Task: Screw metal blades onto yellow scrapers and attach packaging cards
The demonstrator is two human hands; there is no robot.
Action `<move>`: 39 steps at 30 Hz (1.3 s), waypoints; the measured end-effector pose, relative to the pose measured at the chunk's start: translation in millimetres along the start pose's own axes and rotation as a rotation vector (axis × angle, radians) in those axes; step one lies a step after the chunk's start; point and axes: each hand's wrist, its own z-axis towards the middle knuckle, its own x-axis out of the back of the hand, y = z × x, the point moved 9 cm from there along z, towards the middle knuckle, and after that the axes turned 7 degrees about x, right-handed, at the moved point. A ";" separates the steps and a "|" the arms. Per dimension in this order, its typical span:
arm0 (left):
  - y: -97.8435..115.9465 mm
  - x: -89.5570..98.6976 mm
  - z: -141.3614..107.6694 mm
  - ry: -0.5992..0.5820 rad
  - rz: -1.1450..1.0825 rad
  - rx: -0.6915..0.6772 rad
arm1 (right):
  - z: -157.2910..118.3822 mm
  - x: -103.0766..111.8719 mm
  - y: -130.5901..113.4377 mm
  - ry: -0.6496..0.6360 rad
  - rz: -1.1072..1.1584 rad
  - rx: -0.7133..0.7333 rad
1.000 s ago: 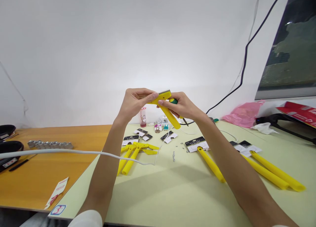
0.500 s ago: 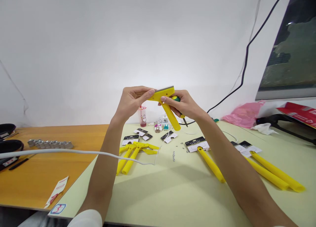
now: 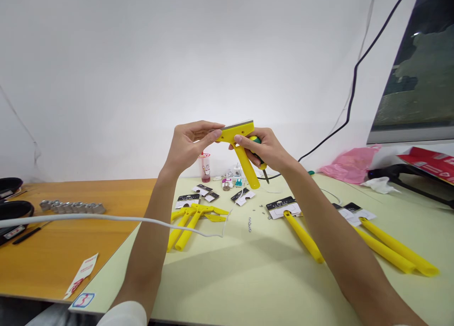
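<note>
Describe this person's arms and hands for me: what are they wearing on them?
Both hands are bare: the left hand and the right hand have no gloves, and no ring or watch shows. The fingers have short nails. The left forearm and right forearm are slim and uncovered. A white sleeve shows at the bottom of the view, on the left arm.

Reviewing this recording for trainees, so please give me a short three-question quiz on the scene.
1. Which tool with a green handle does the right hand grip?
2. True or false: the pink plastic bag lies left of the cup.
3. Which surface holds the row of metal pieces: the wooden tabletop or the pale green tabletop?

Key: 1. A screwdriver. 2. False. 3. The wooden tabletop.
</note>
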 end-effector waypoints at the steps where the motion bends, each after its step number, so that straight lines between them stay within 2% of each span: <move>1: -0.5 0.1 0.0 0.002 0.000 0.007 | -0.1 -0.2 0.3 -0.003 0.001 -0.001; 23: -7.0 -1.1 1.3 0.018 0.012 0.037 | -1.5 -0.7 11.1 -0.075 -0.014 -0.067; 39: -8.5 -1.2 1.4 0.015 0.028 0.041 | -2.2 0.2 2.8 -0.109 -0.060 -0.042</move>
